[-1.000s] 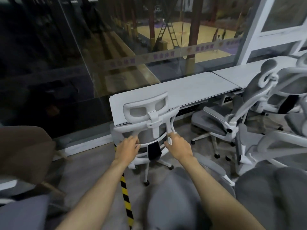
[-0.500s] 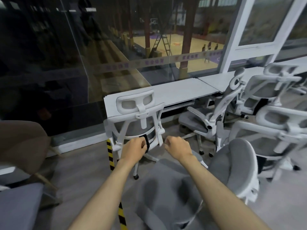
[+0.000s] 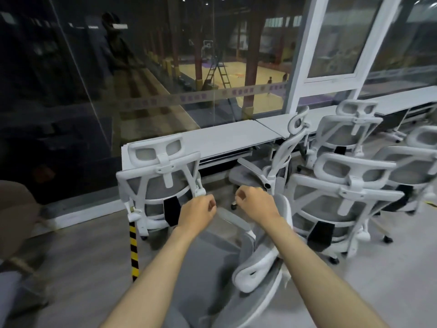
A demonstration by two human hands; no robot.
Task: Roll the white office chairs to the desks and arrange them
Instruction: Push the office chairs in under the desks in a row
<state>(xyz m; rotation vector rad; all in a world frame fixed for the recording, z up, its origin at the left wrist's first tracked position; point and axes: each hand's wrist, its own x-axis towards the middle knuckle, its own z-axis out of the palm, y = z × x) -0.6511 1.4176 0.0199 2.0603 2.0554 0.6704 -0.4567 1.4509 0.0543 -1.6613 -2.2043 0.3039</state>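
Tucked against the left end of the white desk (image 3: pixel 227 136): a white office chair (image 3: pixel 163 185), upright, backrest toward the camera, seat facing the desk and the glass wall (image 3: pixel 71 91) beyond. Headrest on top, long axis vertical, base straddling a strip of yellow-and-black floor tape (image 3: pixel 133 252). Both arms stretched forward, side by side. Left hand (image 3: pixel 197 213) hanging just off the backrest's right edge, fingers curled loosely inward, holding nothing. Right hand (image 3: pixel 256 204) level with it, fingers likewise curled, nothing in them (knuckles up on both). Directly below the forearms, a second chair (image 3: pixel 260 261). More white chairs (image 3: pixel 343 192) clustered to the right.
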